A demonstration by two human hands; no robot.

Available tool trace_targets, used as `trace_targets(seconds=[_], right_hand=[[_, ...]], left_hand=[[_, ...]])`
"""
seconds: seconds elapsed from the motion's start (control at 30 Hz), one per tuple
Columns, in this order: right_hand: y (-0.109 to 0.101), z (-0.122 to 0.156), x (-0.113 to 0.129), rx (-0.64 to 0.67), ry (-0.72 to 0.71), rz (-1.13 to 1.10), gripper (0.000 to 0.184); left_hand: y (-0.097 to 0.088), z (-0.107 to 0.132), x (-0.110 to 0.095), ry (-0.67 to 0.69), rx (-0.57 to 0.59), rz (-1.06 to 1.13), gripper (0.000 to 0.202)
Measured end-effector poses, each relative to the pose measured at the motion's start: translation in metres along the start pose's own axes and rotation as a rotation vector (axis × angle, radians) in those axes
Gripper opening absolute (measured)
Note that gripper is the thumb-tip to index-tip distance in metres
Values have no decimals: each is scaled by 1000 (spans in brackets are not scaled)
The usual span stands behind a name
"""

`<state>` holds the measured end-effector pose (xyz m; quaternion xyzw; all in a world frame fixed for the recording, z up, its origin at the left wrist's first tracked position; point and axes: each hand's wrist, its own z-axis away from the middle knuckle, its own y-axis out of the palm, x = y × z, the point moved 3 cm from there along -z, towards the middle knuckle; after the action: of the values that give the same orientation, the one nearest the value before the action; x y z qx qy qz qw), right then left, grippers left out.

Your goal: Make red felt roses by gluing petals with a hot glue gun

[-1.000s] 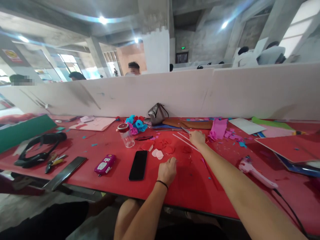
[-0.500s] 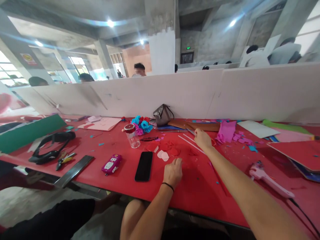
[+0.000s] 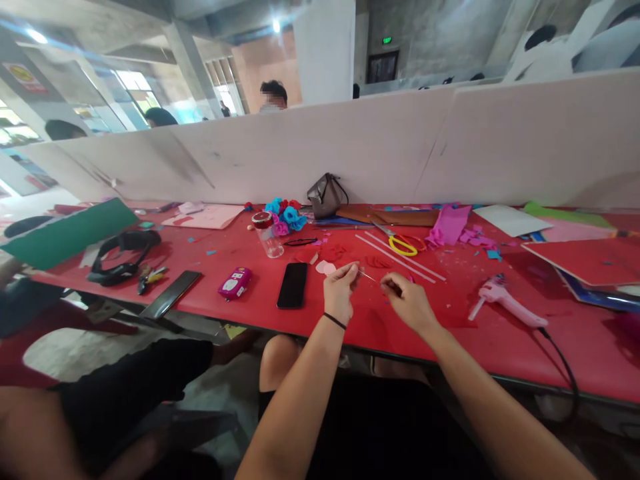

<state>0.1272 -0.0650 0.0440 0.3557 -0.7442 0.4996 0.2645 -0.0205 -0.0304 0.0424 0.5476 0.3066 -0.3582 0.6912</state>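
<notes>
In front of me, my left hand (image 3: 341, 288) is closed in a pinch on a thin wire (image 3: 369, 275) that points to the right. My right hand (image 3: 409, 301) is just right of the wire's free end, fingers curled together; whatever they hold, if anything, is too small to make out. Beyond the right hand lie scissors with yellow handles (image 3: 403, 246) and two thin pale sticks (image 3: 400, 256). Red paper petals (image 3: 377, 261) and pale pink petals (image 3: 325, 267) are spread behind my hands.
Left of my hands lie a black phone (image 3: 293, 285) and a purple device (image 3: 235, 283). A clear jar (image 3: 270, 239) stands by crepe-paper flowers (image 3: 290, 217). A pink glue gun (image 3: 513, 303) with a cord is at right. A white partition (image 3: 390, 153) runs behind the red table.
My right hand has left the scissors, which now lie on the table, and come back toward me. My left hand has risen and now pinches a thin wire. The view has tilted downward.
</notes>
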Motion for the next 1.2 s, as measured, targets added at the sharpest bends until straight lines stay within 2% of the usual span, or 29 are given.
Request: trace_targets(seconds=[0.3,0.5,0.73,0.93,1.1,1.2], right_hand=[[-5,25,16,-76,-76,76,22],[-8,35,19,-140,-177,266,26],[-5,40,17,-120,-229,367,29],[-4,33,8,-53,-134,326,27],[-18,33,-9,-91,35,202,24],[-22,35,-18,-115,133,84,26]], left_hand=[[-8,20,-10,-34,-32,28,17],[-10,19,-8,-16,-19,-25,19],[-14,18,-2,66,-28,-55,23],[-21,14,-3,40,-31,-40,31],[-34,9,-10,15,-99,25,28],[-37,9,-11,-10,-94,69,27]])
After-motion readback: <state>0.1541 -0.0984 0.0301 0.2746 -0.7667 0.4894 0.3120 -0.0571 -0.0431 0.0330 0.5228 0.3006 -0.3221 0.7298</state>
